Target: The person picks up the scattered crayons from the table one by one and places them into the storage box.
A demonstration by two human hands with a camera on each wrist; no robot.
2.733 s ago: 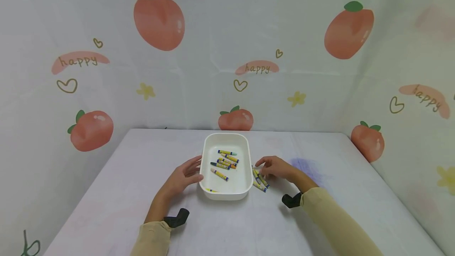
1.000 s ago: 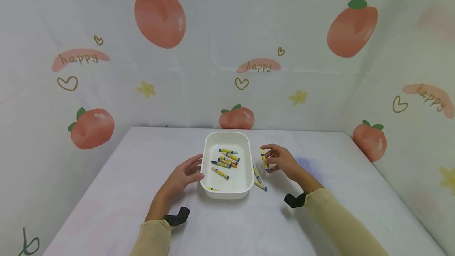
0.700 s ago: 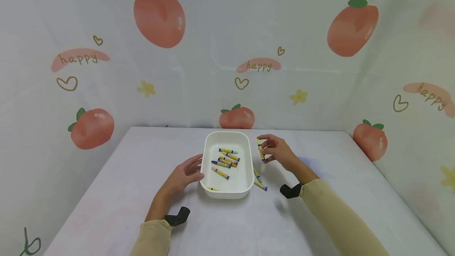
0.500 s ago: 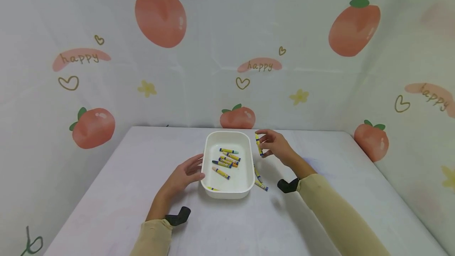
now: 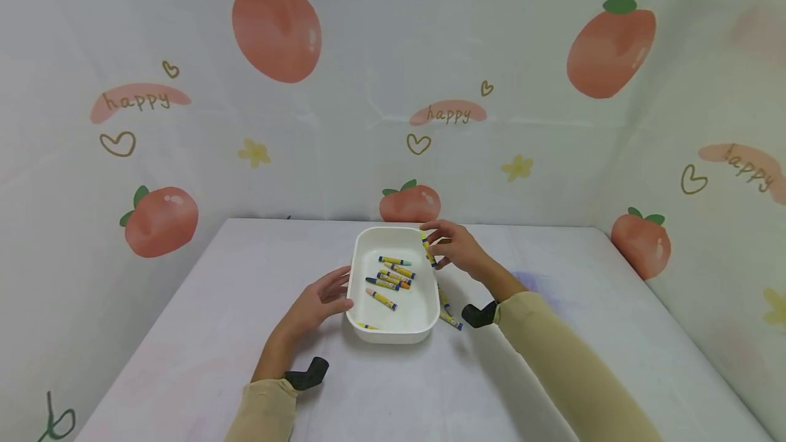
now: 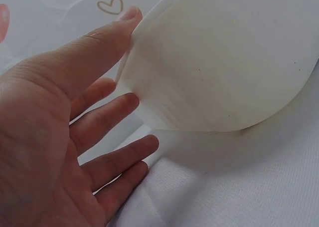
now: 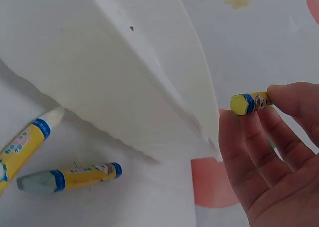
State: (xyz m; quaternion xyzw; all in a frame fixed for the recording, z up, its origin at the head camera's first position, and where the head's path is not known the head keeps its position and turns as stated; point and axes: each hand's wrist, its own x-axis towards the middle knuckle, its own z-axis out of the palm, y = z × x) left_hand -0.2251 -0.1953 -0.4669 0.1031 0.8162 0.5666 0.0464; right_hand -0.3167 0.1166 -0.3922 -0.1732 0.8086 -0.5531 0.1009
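A white plastic tray (image 5: 393, 337) stands mid-table with several yellow-wrapped crayons (image 5: 382, 299) lying in it. My left hand (image 5: 312, 307) rests its thumb and fingertips at the tray's left side; in the left wrist view its fingers (image 6: 107, 118) are spread and nearly straight. At the tray's far right rim, my right hand (image 5: 459, 249) pinches a crayon (image 5: 428, 248) between thumb and fingers, raised off the table. The right wrist view shows the end of this crayon (image 7: 250, 103) beside the tray wall (image 7: 124, 82).
Two more crayons lie on the table against the tray's right side: a grey-tipped crayon (image 7: 70, 178) and a white-tipped crayon (image 7: 24, 148). The pale table (image 5: 276, 251) carries a purple smudge (image 5: 531, 284) at right. A fruit-printed cloth (image 5: 344, 87) hangs behind.
My right hand has picked up one crayon from the pile right of the tray, lifted it away, and moved it left to the tray's rim. The left hand stays put.
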